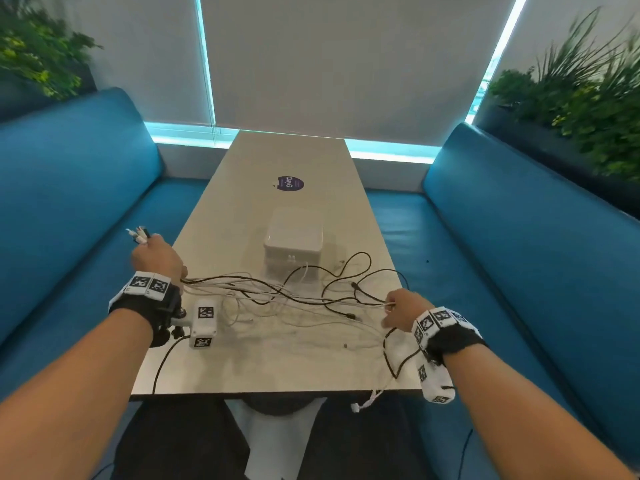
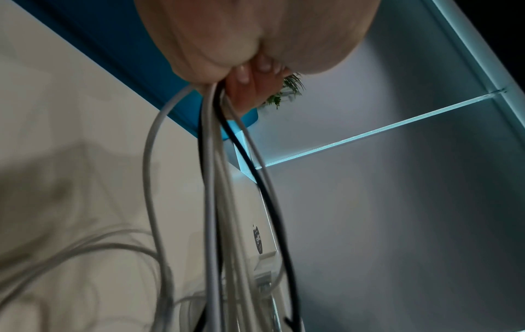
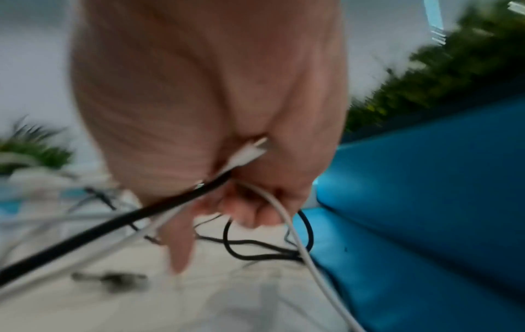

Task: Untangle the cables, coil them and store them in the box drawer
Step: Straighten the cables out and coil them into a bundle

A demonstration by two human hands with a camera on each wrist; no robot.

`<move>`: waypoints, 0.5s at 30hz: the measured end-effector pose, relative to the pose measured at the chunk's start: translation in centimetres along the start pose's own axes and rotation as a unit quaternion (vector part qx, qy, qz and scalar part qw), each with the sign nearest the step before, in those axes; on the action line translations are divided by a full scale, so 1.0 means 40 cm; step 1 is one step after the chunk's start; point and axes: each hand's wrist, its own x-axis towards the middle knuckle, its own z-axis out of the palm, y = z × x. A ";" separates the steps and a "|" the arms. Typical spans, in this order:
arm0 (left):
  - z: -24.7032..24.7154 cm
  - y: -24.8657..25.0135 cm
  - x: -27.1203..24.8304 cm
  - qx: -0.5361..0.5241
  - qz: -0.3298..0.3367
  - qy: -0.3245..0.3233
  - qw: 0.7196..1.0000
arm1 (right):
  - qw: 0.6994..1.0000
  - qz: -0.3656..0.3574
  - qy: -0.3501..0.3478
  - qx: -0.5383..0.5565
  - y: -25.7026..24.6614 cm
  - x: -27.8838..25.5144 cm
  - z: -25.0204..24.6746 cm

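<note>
The left hand (image 1: pixel 157 258) grips a bundle of thin black and white cables (image 1: pixel 277 292), their plug ends poking out beyond its fingers. The right hand (image 1: pixel 403 308) pinches the other ends of a black and a white strand. The tangle stretches between both hands across the pale rectangular table (image 1: pixel 284 157). The white square plastic drawer box (image 1: pixel 293 242) sits just beyond the cables, between the hands.

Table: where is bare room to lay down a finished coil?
Bare table lies beyond the white box, around the purple sticker. Crowded: the cables sprawl between left hand and right hand, up to the box's near side.
</note>
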 end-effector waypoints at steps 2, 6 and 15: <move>0.012 0.003 -0.025 0.000 0.008 -0.013 1.000 | 0.993 0.021 0.052 -0.105 0.006 -0.006 -0.015; 0.029 -0.007 -0.040 -0.008 0.006 -0.019 1.000 | 0.982 0.046 0.091 -0.161 0.007 0.001 -0.056; -0.004 -0.017 -0.008 0.028 -0.005 0.009 1.000 | 1.000 0.011 0.004 0.025 0.015 0.006 -0.028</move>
